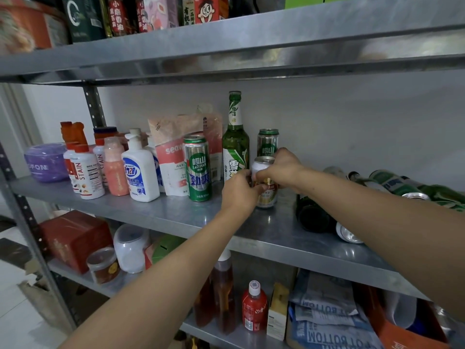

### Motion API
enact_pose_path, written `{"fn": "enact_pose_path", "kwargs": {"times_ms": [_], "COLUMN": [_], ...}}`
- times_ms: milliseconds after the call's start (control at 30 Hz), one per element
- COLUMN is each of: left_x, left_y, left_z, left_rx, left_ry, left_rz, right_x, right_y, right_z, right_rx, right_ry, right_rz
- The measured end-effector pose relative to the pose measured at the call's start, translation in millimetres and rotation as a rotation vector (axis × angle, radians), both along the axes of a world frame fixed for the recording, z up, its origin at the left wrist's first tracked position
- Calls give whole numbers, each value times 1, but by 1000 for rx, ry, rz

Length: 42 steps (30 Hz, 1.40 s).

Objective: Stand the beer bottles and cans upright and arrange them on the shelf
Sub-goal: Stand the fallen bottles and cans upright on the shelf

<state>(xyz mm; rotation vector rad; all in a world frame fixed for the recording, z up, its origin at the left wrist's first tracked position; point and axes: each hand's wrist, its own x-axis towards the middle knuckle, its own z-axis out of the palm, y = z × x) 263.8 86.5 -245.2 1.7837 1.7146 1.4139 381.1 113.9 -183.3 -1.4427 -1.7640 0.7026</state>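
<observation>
Fingers [247, 175] of both hands wrapped round upright white can [264, 182], arms outstretched, grip seemingly firm.

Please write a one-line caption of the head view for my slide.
Both hands, left and right, set a white can upright beside a green bottle; more bottles lie flat.
</observation>
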Motion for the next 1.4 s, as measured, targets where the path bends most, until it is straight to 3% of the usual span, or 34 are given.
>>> {"fn": "enact_pose_path", "kwargs": {"times_ms": [400, 533, 733, 1233, 1400], "left_x": [-1, 6, 42, 123, 131], "left_y": [-14, -22, -31, -1, -3], "left_z": [2, 10, 36, 57, 57], "left_rx": [-22, 58, 150, -472, -556], "left_ry": [151, 162, 34, 381, 317], "left_rz": [122, 157, 34, -167, -206], "right_x": [-1, 8, 48, 119, 126], "right_y": [9, 0, -3, 13, 19], "right_z": [-6, 10, 49, 43, 37], "right_rx": [-42, -125, -94, -138, -143], "right_ry": [-20, -12, -4, 51, 54], "right_rz": [22, 58, -13, -101, -84]}}
